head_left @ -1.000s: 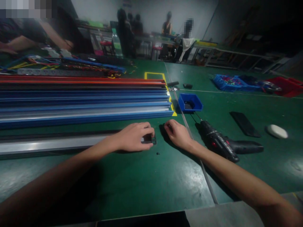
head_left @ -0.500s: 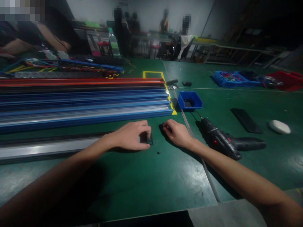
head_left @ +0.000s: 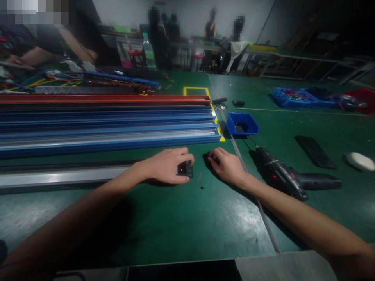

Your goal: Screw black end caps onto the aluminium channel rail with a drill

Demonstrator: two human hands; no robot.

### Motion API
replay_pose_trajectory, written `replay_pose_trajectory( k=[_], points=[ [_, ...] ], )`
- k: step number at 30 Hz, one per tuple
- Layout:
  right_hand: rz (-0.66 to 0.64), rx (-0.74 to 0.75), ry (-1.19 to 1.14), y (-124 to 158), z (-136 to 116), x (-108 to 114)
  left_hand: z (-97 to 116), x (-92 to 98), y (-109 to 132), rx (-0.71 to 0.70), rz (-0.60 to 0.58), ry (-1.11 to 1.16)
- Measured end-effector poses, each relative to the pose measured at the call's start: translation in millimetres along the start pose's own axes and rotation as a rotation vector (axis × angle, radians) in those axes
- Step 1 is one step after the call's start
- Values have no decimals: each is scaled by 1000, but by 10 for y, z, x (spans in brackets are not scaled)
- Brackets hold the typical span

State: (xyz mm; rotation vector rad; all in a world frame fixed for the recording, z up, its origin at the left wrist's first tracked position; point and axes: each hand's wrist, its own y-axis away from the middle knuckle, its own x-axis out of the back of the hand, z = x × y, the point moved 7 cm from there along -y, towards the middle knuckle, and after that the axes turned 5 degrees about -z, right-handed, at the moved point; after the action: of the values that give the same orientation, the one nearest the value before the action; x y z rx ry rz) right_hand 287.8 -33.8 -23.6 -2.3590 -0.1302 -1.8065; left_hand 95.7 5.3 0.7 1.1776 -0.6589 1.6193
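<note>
My left hand (head_left: 165,166) lies over the right end of a silver and black metal profile (head_left: 67,175). Its thumb and forefinger grip a small black end plate (head_left: 190,170) with holes in it; the other fingers are mostly hidden. My right hand (head_left: 227,166) rests on the green tabletop just to the right, its fingers curled and thumb pressed in. Whatever those fingertips hold, if anything, cannot be made out. Between and below the hands lies a small black screw (head_left: 202,188). A black cordless screwdriver (head_left: 283,171) with a long bit lies right of my right hand.
Several blue profiles (head_left: 117,142) and an orange one (head_left: 117,99) lie beyond my left hand. A blue bin (head_left: 243,125) holds dark parts. Farther right are a black flat object (head_left: 315,151), a white oval object (head_left: 360,161) and blue trays (head_left: 288,98). A co-worker's arm (head_left: 77,45) shows at far left.
The view has turned slightly, so everything sits a little farther right in the picture. Both hands keep nearly the same pose and place on the table. The co-worker's arm at far left has shifted.
</note>
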Motion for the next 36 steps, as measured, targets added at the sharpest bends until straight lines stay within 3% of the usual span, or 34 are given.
replay_pose_trajectory(
  k=[8, 12, 14, 17, 19, 22, 25, 28, 32, 36],
  points=[
    [11, 8, -30, 24, -11, 30, 45, 23, -16, -14, 64, -38],
    [54, 16, 154, 54, -8, 87, 56, 30, -11, -22, 60, -88],
    [95, 20, 284, 112, -9, 227, 98, 53, 0, -50, 92, -145],
    [216, 15, 417, 309, 23, 641, 272, 88, 17, -120, 189, -271],
    [280, -58, 464, 511, 160, 962, 458, 63, 20, -188, 241, -356],
    [185, -162, 551, 853, 564, 1210, 756, -76, 18, -315, 260, -472],
    [24, -163, 574, 1231, 1080, 1151, 913, -220, 18, -377, 265, -492],
    [-34, -114, 472, 1574, 1473, 1007, 940, -309, 20, -406, 278, -509],
    [-25, -79, 323, 1771, 1624, 957, 901, -326, 13, -414, 318, -501],
    [-118, -60, 243, 1670, 1618, 978, 927, -343, 17, -406, 336, -538]
  ],
)
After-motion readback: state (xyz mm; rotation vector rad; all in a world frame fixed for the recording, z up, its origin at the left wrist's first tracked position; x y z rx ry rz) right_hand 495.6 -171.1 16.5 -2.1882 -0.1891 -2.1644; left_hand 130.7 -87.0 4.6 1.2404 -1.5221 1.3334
